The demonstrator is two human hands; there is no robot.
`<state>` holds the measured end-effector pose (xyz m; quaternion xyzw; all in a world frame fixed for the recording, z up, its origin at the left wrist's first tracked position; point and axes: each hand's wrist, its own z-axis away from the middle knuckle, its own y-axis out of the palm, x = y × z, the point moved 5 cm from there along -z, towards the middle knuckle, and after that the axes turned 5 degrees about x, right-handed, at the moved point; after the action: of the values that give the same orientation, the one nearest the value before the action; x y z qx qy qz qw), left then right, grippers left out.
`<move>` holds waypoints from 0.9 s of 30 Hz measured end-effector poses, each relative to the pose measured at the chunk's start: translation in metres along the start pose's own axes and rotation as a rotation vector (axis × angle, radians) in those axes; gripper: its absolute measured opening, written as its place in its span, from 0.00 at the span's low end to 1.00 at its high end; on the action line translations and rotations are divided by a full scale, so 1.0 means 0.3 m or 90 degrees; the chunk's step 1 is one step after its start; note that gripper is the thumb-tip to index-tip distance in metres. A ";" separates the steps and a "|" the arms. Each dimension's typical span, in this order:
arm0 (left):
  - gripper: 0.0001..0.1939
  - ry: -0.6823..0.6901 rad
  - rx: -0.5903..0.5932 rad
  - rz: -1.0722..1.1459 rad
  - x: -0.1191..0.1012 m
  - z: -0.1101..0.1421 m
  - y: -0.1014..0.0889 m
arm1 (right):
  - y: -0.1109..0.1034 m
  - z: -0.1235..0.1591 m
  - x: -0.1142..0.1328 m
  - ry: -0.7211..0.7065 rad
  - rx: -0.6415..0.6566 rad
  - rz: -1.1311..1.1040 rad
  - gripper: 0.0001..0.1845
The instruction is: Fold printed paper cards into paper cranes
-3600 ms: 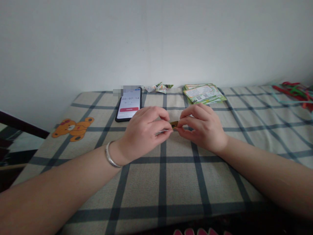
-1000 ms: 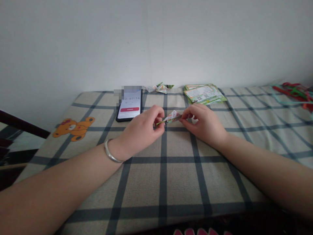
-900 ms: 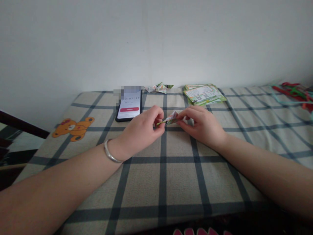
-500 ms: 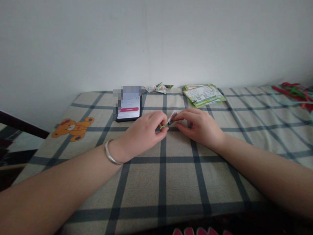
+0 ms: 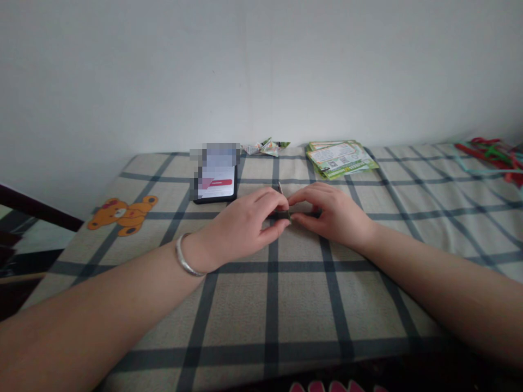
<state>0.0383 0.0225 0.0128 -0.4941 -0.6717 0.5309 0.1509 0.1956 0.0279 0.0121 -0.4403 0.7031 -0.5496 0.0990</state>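
Note:
My left hand (image 5: 245, 223), with a silver bangle on its wrist, and my right hand (image 5: 330, 212) meet fingertip to fingertip low over the checked cloth (image 5: 269, 305). Between them they pinch a small folded piece of printed paper (image 5: 281, 213). Only a dark sliver and one upright tip of it show; the fingers hide the rest. Both hands are closed on it.
A phone (image 5: 215, 182) with a lit screen lies behind my left hand. Folded paper shapes (image 5: 266, 146) rest by the wall. A stack of green printed leaflets (image 5: 340, 158) lies at the back right. Red and green cords (image 5: 492, 153) sit far right. A bear print (image 5: 121, 213) marks the cloth.
The hands have drawn together and sunk towards the cloth. The folded paper, stretched out between the fingertips a second ago, is now squeezed small and mostly hidden.

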 end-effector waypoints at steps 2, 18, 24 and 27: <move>0.07 0.006 -0.006 -0.012 -0.002 0.001 0.000 | 0.000 0.000 -0.002 -0.002 0.002 -0.019 0.11; 0.10 0.058 -0.017 -0.029 -0.009 0.000 -0.001 | -0.006 -0.001 -0.007 0.000 0.008 -0.044 0.11; 0.11 0.032 -0.025 -0.064 -0.001 0.005 -0.003 | -0.006 0.001 -0.022 0.048 -0.030 0.018 0.07; 0.11 0.031 -0.034 -0.085 -0.003 0.004 -0.006 | -0.008 0.002 -0.034 0.080 -0.044 0.021 0.05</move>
<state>0.0370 0.0212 0.0142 -0.4648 -0.7131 0.4895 0.1892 0.2032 0.0348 0.0103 -0.3963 0.7335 -0.5500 0.0484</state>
